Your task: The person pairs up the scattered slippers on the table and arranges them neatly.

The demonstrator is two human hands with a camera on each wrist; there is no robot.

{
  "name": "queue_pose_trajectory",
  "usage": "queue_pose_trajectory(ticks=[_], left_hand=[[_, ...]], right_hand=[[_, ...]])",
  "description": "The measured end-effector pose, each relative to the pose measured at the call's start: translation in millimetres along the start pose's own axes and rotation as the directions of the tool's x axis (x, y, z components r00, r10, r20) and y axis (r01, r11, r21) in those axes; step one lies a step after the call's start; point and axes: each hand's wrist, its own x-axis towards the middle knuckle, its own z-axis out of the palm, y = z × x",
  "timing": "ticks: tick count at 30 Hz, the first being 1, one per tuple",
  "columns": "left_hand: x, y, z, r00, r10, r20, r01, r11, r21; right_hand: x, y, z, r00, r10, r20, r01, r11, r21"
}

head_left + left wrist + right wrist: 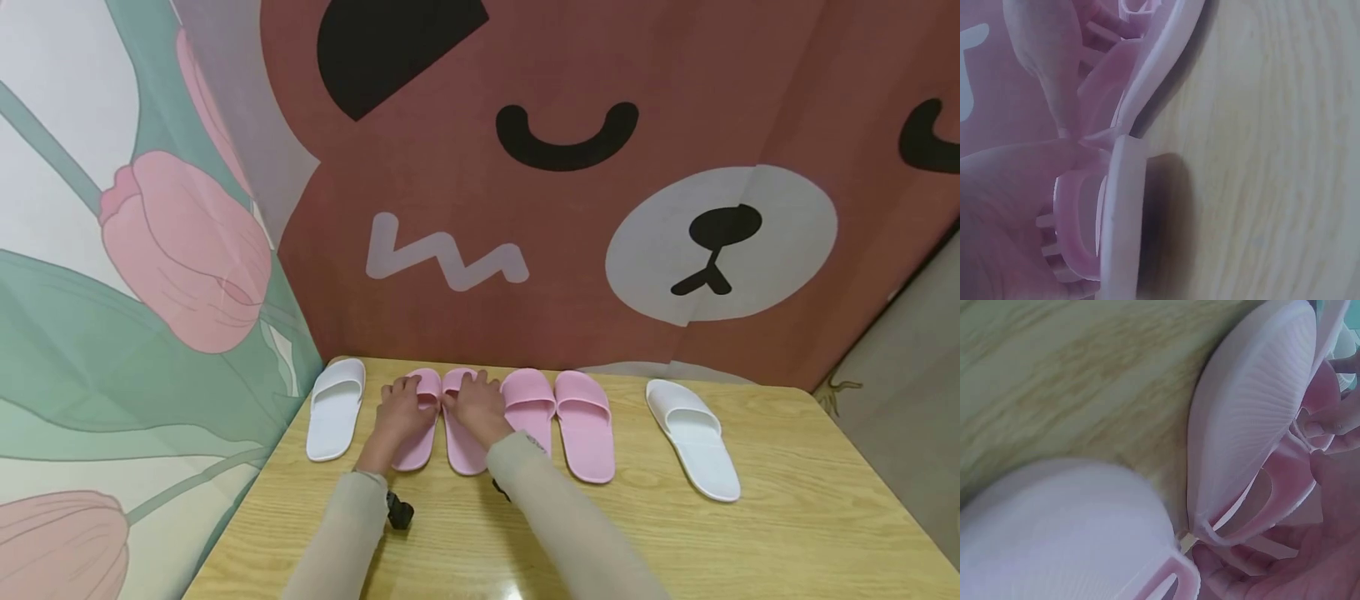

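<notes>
Two pink slippers stand side by side on the wooden table in the head view. My left hand (400,411) spans the strap of the left pink slipper (414,454), gripping it from above. Beside it, my right hand (477,407) holds the second pink slipper (465,457) across its strap. The inner edges of these two slippers meet near my thumbs. In the right wrist view, fingers of my right hand (1329,519) reach round the strap of the held slipper (1250,406). Both soles lie close on the table, and the palms cover part of the straps.
Another pair of pink slippers (587,442) sits just right of my right hand. One white slipper (333,421) lies at the table's left end, another white slipper (701,454) farther right, angled. A bear-print curtain (450,325) hangs behind the wooden table (787,500).
</notes>
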Motion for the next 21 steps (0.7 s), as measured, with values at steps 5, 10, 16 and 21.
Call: queue_pose_trajectory(ticks=[5, 10, 16, 21], left_hand=[[1.5, 1.8, 0.3, 1.0, -0.016, 0.008, 0.016, 1.0, -0.006], [2.3, 7.1, -4.6, 1.0, -0.005, 0.003, 0.005, 1.0, 0.014], [3.3, 13.5, -9.8, 1.0, 0.009, -0.008, -0.008, 0.999, 0.038], [3.6, 12.5, -12.4, 0.999, 0.03, -0.036, -0.027, 0.996, 0.084]], right_hand=[[-2, 3, -2.4, 1.0, -0.022, -0.022, 0.021, 1.0, -0.022], [-4, 7, -5.2, 0.998, -0.058, -0.039, 0.055, 0.996, -0.073], [-6, 14, -5.9, 0.993, -0.109, -0.046, 0.102, 0.986, -0.134], [-8, 20, -11.7, 0.989, -0.138, -0.046, 0.128, 0.976, -0.176]])
